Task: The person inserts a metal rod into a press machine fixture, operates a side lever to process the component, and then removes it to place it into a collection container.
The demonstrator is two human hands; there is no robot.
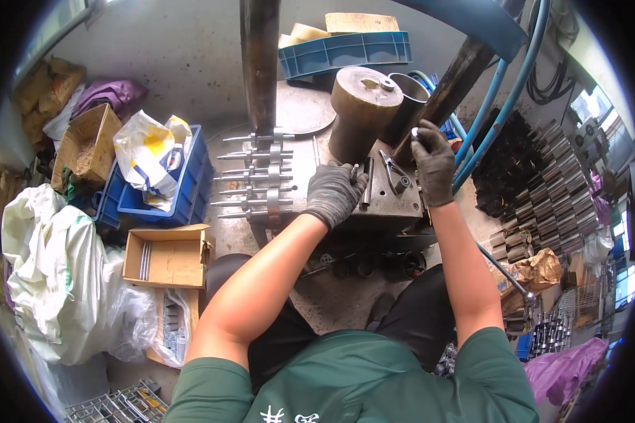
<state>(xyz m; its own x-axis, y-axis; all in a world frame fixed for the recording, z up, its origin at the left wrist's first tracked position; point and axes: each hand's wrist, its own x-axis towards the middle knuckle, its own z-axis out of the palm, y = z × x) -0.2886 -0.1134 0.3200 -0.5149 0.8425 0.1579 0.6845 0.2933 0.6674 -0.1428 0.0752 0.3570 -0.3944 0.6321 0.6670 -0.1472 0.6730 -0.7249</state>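
Head view shows your gloved right hand (434,163) pinching one small, pale piece (415,132), right of one thick, round metal cylinder (363,113). Your gloved left hand (335,192) curls beside one slim, dark rod (367,183); I cannot tell whether it pinches anything. Far behind sits one ribbed blue plastic crate (349,56).

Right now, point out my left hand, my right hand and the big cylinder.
Left hand (334,191), head view, gloved back.
Right hand (435,163), head view, glove's middle.
Big cylinder (359,127), head view, side wall.
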